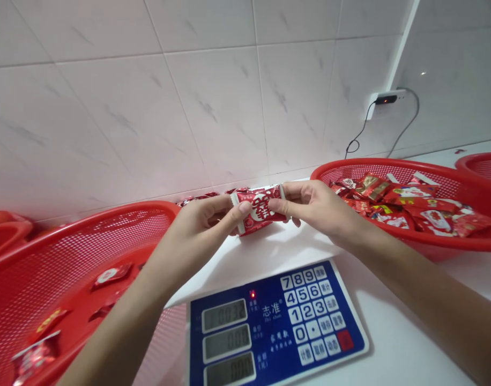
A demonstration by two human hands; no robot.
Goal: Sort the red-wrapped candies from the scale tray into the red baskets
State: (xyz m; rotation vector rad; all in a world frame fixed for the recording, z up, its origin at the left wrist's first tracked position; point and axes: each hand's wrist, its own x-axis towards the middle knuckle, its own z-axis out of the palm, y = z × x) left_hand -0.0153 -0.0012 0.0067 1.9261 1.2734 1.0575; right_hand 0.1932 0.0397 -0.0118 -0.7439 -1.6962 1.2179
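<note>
- While both hands are raised over the far part of the scale (pixel 269 327), they share one red packet (pixel 263 209) with white lettering, lying crosswise between them.
- Left hand (pixel 207 220): its fingers are pinched on the packet's left end, thumb on the printed face.
- Right hand (pixel 318 209): its fingers are likewise narrowed on the packet's right end, thumb in front.
- Below the packet is the scale's white pan (pixel 285 249); whether the two touch, I cannot tell.
- At the scale's near side, its blue keypad panel carries a lit red lamp (pixel 252 294) and three displays (pixel 226 316), whose digits are too faint to read surely.
- Left of the scale, a red mesh basket (pixel 68 268) holds a few scattered packets (pixel 112 276).
- Right of the scale, another red basket (pixel 390 170) on the white counter (pixel 390 303) holds a denser heap of wrapped pieces (pixel 414 206).
- Beyond the left hand, more red wrappers (pixel 199 198) show near the wall; their support is hidden.
- The step in hand looks like two-handed holding or turning of this single packet.
- A next move would call for an even grip on both ends, or for one hand to loosen cleanly.
</note>
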